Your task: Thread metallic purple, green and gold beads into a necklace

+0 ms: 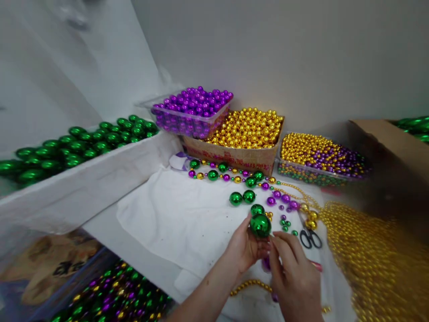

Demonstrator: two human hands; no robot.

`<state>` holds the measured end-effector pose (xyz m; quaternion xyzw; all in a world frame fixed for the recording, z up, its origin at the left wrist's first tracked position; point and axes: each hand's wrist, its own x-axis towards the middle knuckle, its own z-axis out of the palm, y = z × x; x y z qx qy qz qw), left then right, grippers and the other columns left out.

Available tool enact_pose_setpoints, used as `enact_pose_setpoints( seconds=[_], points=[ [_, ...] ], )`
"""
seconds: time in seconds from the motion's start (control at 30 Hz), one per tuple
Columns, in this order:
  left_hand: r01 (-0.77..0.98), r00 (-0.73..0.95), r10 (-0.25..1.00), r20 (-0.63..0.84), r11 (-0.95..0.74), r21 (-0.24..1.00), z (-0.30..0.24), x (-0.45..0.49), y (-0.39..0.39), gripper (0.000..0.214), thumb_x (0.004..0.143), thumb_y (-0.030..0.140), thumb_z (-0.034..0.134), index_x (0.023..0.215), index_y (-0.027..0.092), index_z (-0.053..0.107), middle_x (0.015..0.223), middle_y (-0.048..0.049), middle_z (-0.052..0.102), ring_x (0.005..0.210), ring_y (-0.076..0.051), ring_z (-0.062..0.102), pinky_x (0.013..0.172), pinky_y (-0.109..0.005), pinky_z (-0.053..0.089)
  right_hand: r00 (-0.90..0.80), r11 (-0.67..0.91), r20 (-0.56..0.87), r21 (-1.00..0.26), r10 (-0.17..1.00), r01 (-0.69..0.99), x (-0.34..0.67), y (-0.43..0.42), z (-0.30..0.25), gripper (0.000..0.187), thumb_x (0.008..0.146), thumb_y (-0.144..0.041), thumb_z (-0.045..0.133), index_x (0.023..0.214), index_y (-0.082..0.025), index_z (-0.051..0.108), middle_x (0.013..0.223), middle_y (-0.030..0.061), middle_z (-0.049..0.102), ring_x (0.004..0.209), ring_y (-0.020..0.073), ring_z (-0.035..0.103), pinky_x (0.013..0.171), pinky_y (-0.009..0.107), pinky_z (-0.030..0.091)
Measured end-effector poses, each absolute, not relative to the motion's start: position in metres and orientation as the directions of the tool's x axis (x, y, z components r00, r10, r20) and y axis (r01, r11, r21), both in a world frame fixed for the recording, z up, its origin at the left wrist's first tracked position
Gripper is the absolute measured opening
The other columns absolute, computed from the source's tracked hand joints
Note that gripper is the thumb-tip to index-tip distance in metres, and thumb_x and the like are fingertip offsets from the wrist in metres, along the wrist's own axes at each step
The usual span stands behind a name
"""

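My left hand [241,250] holds a large shiny green bead [260,226] over the white cloth [167,214]. Just behind it is a second green bead [257,209]; whether the fingers touch it I cannot tell. My right hand [295,275] is closed in a pinch right below the green bead, and whatever lies between its fingertips is hidden. Beneath the hands run a short string of gold beads [251,283] and a partly covered purple bead [266,263]. Two loose green beads [236,198] lie farther back, with small purple, gold and green beads to their right.
Black-handled scissors [311,239] lie right of my hands, beside a heap of gold bead strands [362,250]. A finished-looking multicoloured bead strand [226,177] crosses the back. Behind stand a purple-bead tub [192,109], gold-bead box [234,152] and mixed-bead tub [315,170]. Green beads [77,145] fill a white box leftward.
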<state>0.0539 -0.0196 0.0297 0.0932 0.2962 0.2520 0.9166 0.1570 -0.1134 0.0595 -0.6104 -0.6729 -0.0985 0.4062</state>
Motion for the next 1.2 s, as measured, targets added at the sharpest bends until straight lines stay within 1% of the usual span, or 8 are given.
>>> enact_pose_setpoints(
  seconds=[0.2,0.37,0.57,0.7,0.83,0.93,1.07,1.2],
  points=[
    [-0.504,0.641,0.728,-0.242,0.637,0.583,0.053,0.059,-0.030,0.036,0.084,0.036,0.056,0.112,0.014,0.060,0.104,-0.0117,0.065,0.086,-0.019,0.062,0.075,-0.031,0.049,0.199,0.181,0.560,-0.550,0.804,0.815,0.194,-0.120,0.032,0.015,0.090,-0.028,0.051,0.095,-0.020,0.063,0.084,0.0030,0.063,0.074,0.0135,0.062,0.064,0.020,0.047],
    [-0.419,0.533,0.825,-0.188,0.451,0.788,0.058,0.064,-0.029,0.032,0.084,0.037,0.058,0.104,0.014,0.068,0.113,-0.0114,0.063,0.101,-0.021,0.058,0.089,-0.032,0.042,0.308,0.046,0.322,-0.755,0.895,0.654,0.198,-0.117,0.020,0.021,0.089,-0.036,0.051,0.086,-0.019,0.064,0.084,0.0047,0.064,0.076,0.0158,0.062,0.067,0.023,0.049],
    [-0.251,0.464,0.884,-0.063,0.199,0.947,0.057,0.064,-0.024,0.032,0.086,0.040,0.053,0.101,0.019,0.072,0.130,-0.0076,0.055,0.124,-0.024,0.045,0.108,-0.036,0.026,0.355,-0.050,0.239,-0.764,0.904,0.643,0.209,-0.124,0.008,0.038,0.088,-0.038,0.051,0.122,-0.021,0.056,0.114,0.0084,0.061,0.095,0.0205,0.060,0.069,0.031,0.054],
    [-0.237,0.486,0.872,-0.049,0.185,0.954,0.060,0.068,-0.029,0.032,0.088,0.040,0.050,0.099,0.019,0.072,0.131,-0.0072,0.055,0.124,-0.024,0.045,0.108,-0.036,0.026,0.364,-0.052,0.226,-0.785,0.903,0.617,0.207,-0.122,0.012,0.044,0.084,-0.041,0.056,0.126,-0.026,0.055,0.123,0.0068,0.058,0.108,0.0234,0.055,0.073,0.033,0.053],
    [-0.280,0.507,0.861,-0.042,0.210,0.937,0.064,0.070,-0.034,0.032,0.088,0.040,0.049,0.097,0.018,0.072,0.130,-0.0084,0.056,0.124,-0.025,0.045,0.105,-0.037,0.031,0.392,-0.093,0.033,-0.950,0.920,0.298,0.195,-0.113,0.018,0.032,0.080,-0.045,0.061,0.097,-0.019,0.069,0.087,0.0058,0.067,0.075,0.0185,0.061,0.059,0.026,0.049],
    [-0.317,0.521,0.848,-0.101,0.301,0.899,0.060,0.068,-0.035,0.033,0.086,0.041,0.053,0.101,0.017,0.070,0.128,-0.0108,0.056,0.118,-0.026,0.050,0.099,-0.038,0.039,0.397,-0.148,-0.150,-0.988,0.906,-0.037,0.192,-0.113,0.023,0.032,0.078,-0.046,0.064,0.084,-0.015,0.069,0.058,0.0002,0.056,0.049,0.0097,0.046,0.043,0.020,0.034],
    [-0.266,0.616,0.761,-0.204,0.444,0.856,0.046,0.066,-0.030,0.035,0.083,0.041,0.058,0.106,0.016,0.067,0.124,-0.0129,0.059,0.110,-0.025,0.055,0.091,-0.037,0.045,0.492,-0.062,-0.257,-0.924,0.832,-0.378,0.205,-0.116,0.032,0.027,0.074,-0.041,0.070,0.084,-0.016,0.065,0.055,-0.0030,0.049,0.047,0.0060,0.037,0.043,0.018,0.028],
    [-0.062,0.609,0.750,-0.259,0.371,0.927,0.026,0.070,-0.019,0.025,0.079,0.029,0.062,0.099,0.015,0.068,0.105,-0.0094,0.066,0.095,-0.021,0.059,0.083,-0.032,0.046,0.534,0.108,-0.211,-0.857,0.819,-0.504,0.226,-0.122,0.052,0.021,0.077,-0.037,0.066,0.084,-0.018,0.061,0.055,-0.0059,0.037,0.047,0.0055,0.028,0.043,0.017,0.025]
  ],
)
